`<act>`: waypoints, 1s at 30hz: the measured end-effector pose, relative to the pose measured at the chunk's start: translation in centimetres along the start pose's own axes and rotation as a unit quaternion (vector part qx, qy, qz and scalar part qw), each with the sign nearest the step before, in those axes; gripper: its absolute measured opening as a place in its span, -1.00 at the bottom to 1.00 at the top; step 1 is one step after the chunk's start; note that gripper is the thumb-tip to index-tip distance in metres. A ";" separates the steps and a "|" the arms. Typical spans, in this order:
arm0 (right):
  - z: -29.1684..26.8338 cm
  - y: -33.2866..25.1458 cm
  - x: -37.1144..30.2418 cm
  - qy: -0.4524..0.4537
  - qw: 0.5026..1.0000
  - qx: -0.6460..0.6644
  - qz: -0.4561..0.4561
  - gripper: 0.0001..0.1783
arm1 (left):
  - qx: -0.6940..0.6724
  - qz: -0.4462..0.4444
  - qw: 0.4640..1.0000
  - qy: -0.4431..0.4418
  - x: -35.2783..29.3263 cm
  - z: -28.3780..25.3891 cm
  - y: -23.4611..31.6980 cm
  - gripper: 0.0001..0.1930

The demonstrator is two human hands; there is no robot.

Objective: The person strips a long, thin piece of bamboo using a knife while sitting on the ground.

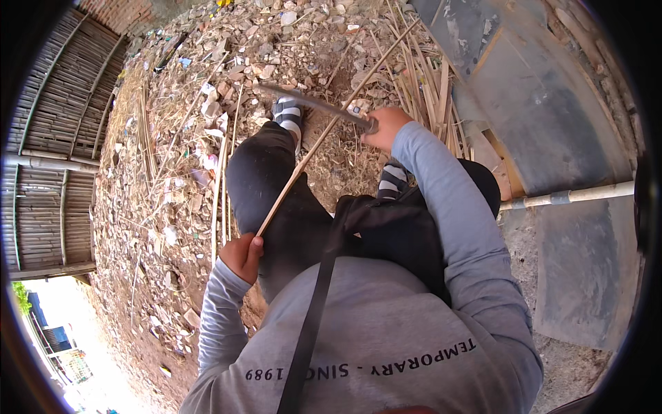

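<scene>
My left hand point(241, 257), low by my left thigh, is closed around the near end of a long, thin bamboo strip point(298, 170). The strip slants up and to the right, past my knees, with its far end over the rubble. In my right hand point(387, 128) is the handle of a long-bladed knife point(303, 99), gripped above the ground in front of my right knee. Its dark blade points left and crosses the strip near the handle. Whether the edge bites into the strip, I cannot tell.
Loose bamboo strips point(431, 86) lie at the far right, beside grey sheets point(545, 96). Stones and litter point(183, 138) cover the ground. A bamboo-slat wall point(58, 90) stands on the left, and a pale pole point(593, 194) juts in at right. A black bag point(396, 231) rests on my lap.
</scene>
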State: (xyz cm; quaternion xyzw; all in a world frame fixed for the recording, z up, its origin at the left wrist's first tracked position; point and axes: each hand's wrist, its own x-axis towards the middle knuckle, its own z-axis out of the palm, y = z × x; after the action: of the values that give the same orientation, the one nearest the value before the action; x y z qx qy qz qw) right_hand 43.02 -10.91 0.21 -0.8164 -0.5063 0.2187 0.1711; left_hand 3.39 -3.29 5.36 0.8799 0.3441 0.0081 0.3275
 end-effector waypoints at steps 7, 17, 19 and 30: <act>0.2 -2.1 -1.5 -0.029 0.999 -0.024 -0.019 -0.61 | 0.023 -0.006 1.000 -0.001 -0.1 -0.2 0.3 -0.61; -0.3 0.9 0.4 0.013 0.999 -0.023 0.033 -0.59 | 0.058 0.004 0.998 0.007 0.1 -0.2 0.4 -0.61; -0.6 -0.9 -0.7 -0.032 0.999 -0.031 0.007 -0.59 | 0.064 0.000 0.998 0.007 0.0 -0.1 0.5 -0.60; -0.4 -0.7 -0.8 -0.043 0.998 -0.036 0.015 -0.60 | 0.076 0.000 0.997 -0.018 0.1 -0.4 0.8 -0.60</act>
State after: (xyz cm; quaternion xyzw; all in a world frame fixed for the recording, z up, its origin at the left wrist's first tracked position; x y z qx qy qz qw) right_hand 42.34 -11.37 1.07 -0.8195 -0.5081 0.2380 0.1167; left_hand 3.89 -3.46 6.10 0.9022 0.3377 -0.0337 0.2662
